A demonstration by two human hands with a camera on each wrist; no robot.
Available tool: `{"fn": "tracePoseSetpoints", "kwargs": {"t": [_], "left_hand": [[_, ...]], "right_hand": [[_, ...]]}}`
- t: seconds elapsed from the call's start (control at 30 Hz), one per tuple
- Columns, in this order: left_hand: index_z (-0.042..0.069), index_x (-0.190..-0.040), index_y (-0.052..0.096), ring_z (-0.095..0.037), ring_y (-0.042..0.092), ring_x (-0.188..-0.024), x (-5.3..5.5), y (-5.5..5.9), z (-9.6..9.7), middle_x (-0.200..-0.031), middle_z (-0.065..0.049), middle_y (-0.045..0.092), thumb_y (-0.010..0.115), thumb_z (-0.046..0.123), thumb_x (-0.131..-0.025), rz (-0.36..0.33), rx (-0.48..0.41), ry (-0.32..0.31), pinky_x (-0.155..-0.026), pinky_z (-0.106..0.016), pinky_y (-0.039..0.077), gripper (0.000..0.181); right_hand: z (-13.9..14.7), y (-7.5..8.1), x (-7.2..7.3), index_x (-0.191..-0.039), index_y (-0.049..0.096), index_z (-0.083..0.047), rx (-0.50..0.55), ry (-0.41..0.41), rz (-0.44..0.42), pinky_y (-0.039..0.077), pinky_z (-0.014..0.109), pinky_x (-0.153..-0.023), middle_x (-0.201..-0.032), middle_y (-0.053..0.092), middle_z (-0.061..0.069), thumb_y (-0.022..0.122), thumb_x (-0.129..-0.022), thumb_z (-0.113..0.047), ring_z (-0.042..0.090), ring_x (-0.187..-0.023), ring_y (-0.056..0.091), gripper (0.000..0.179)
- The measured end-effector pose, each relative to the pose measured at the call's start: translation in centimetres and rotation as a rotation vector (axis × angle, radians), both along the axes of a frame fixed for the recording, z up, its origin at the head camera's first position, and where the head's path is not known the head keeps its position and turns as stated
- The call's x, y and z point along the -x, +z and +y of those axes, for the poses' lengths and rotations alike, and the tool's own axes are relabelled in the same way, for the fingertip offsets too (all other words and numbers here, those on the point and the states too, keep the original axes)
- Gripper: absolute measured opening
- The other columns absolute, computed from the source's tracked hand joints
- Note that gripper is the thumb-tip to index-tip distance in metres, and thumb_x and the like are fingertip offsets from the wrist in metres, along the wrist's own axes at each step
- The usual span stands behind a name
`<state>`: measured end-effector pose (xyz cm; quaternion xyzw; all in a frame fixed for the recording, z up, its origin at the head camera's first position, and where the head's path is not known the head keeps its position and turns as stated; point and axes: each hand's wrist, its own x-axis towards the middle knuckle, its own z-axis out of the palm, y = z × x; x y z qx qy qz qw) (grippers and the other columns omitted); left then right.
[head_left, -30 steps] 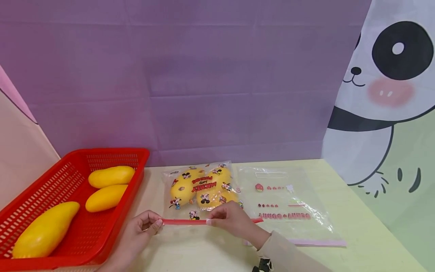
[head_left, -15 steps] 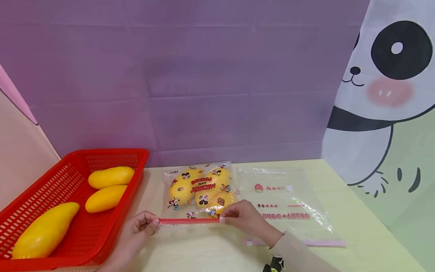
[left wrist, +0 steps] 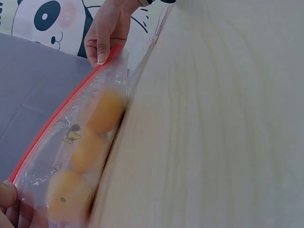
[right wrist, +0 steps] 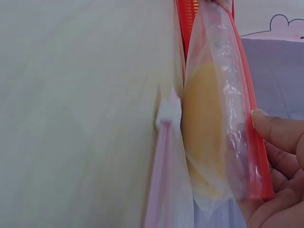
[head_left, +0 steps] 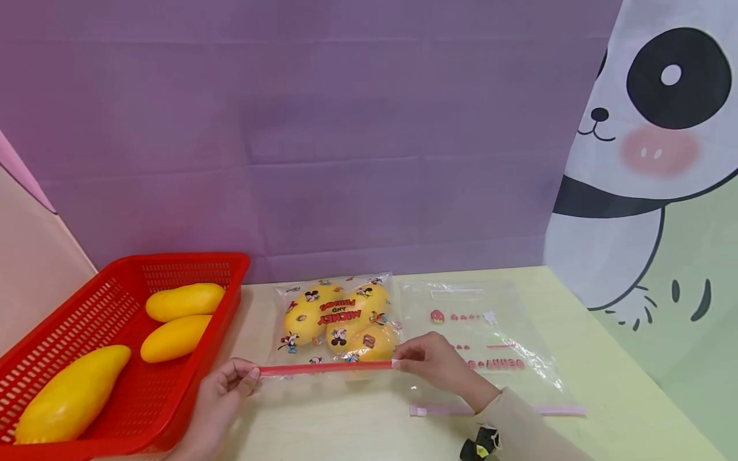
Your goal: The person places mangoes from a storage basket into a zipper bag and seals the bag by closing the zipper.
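Observation:
A clear zip bag [head_left: 279, 355] with Mickey and Friends print lies in front of me, with several yellow mangoes [head_left: 301, 319] inside. Its red zip strip [head_left: 328, 368] is stretched between my hands, lifted off the table along the near side. My left hand [head_left: 221, 394] pinches the strip's left end between thumb and fingers. At the right end, thumb and forefinger of my right hand [head_left: 438, 365] pinch the strip at the small white slider. The right wrist view shows the strip's red end [right wrist: 260, 187] near the right palm.
A red plastic basket [head_left: 198, 384] on the left holds three mangoes [head_left: 75, 394]. Right of the filled bag, a flat clear zip bag [head_left: 527, 384] with a pink strip lies on the pale wooden table [head_left: 623, 422], partly under my right arm. A purple cloth [head_left: 334, 141] hangs behind.
My right hand has slid rightward along the red strip with the white slider, from mid-strip to the right end. My left hand keeps its pinch and has shifted slightly left.

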<state>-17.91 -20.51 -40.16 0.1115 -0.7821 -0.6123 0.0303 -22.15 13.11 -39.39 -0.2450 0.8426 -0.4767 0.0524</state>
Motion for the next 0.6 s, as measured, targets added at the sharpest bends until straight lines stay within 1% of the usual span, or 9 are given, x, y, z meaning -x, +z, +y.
{"fn": "tracePoseSetpoints", "kwargs": {"t": [0.13,0.37,0.6], "left_hand": [[-0.004,-0.099,0.059,-0.011,0.056,-0.073,0.0,-0.1,0.1,-0.079,0.001,0.060,0.054,0.003,-0.094,0.007,-0.007,0.024,-0.069,-0.017,0.051,0.010],[-0.002,-0.100,0.058,-0.012,0.054,-0.074,0.0,-0.2,-0.2,-0.079,0.003,0.057,0.052,0.006,-0.096,0.017,0.000,0.060,-0.069,-0.018,0.049,0.011],[-0.003,-0.107,0.053,-0.011,0.052,-0.078,0.0,-0.2,0.0,-0.085,0.001,0.055,0.050,0.007,-0.097,0.046,0.043,0.069,-0.070,-0.018,0.048,0.015]], "right_hand": [[1.4,-0.4,0.5,-0.085,0.071,-0.003,0.017,0.004,0.012,0.048,0.020,-0.062,-0.077,0.068,0.005,0.069,-0.085,-0.012,0.006,-0.066,0.054,0.009],[2.8,-0.6,0.7,-0.086,0.072,-0.003,-0.004,-0.036,-0.004,0.049,0.020,-0.066,-0.078,0.068,0.003,0.069,-0.085,-0.012,0.006,-0.069,0.056,0.010],[3.2,-0.6,0.4,-0.087,0.071,0.001,0.040,-0.002,-0.042,0.050,0.021,-0.065,-0.079,0.068,0.010,0.068,-0.085,-0.011,0.009,-0.068,0.057,0.012]]}}
